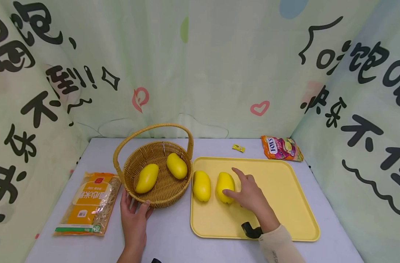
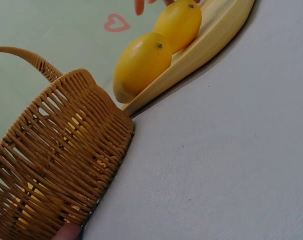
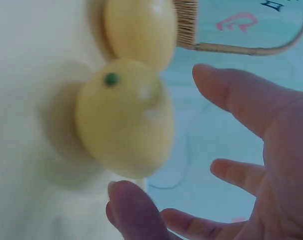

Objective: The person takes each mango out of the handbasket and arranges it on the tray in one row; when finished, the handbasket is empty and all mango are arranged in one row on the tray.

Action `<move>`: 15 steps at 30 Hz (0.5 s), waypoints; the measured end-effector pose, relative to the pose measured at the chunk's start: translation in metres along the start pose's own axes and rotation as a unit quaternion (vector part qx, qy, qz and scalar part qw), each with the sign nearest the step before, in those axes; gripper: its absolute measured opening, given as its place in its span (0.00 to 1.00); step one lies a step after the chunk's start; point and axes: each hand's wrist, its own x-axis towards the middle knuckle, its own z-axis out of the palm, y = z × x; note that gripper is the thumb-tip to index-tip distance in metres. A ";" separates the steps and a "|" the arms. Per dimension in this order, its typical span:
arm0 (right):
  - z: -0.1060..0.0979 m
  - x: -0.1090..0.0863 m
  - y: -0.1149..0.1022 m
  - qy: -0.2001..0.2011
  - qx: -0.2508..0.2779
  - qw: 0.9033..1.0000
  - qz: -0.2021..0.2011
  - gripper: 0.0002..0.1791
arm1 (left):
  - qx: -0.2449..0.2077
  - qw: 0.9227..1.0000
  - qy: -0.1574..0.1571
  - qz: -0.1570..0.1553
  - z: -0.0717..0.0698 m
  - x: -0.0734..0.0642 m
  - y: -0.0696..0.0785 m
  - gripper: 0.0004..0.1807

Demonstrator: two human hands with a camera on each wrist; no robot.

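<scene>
My left hand [image 1: 134, 219] rests against the near outer side of a wicker basket [image 1: 163, 199], fingers along its wall. Inside the basket lie two yellow mangoes, one mango [image 1: 147, 178] at left and another mango [image 1: 177, 166] at right. On the yellow tray [image 1: 272, 204] are two more, a left mango [image 1: 202, 186] and a right mango [image 1: 224, 184]. My right hand [image 1: 251, 193] reaches over the right mango, thumb and fingers spread around it. In the right wrist view a gap shows between the thumb and that mango [image 3: 126, 120].
A bag of grain [image 1: 88, 204] lies left of the basket. Behind the tray are a candy bag [image 1: 282, 148] and a small yellow wrapped sweet [image 1: 238, 148]. Printed curtains [image 1: 213, 73] stand at the back and both sides of the white table [image 1: 173, 233].
</scene>
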 end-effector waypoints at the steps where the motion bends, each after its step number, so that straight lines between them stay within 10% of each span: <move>1: -0.004 -0.002 0.000 0.007 0.009 1.000 -0.004 0.51 | -0.001 1.000 0.000 -0.001 0.000 0.000 0.000 0.54; 7: -0.028 -0.019 -0.007 0.055 0.135 0.989 -0.019 0.41 | -0.001 1.000 0.001 -0.007 0.000 0.000 0.000 0.54; 15: -0.026 -0.027 -0.042 0.169 0.297 0.936 -0.086 0.19 | 0.002 1.000 0.007 -0.007 0.000 0.001 0.000 0.55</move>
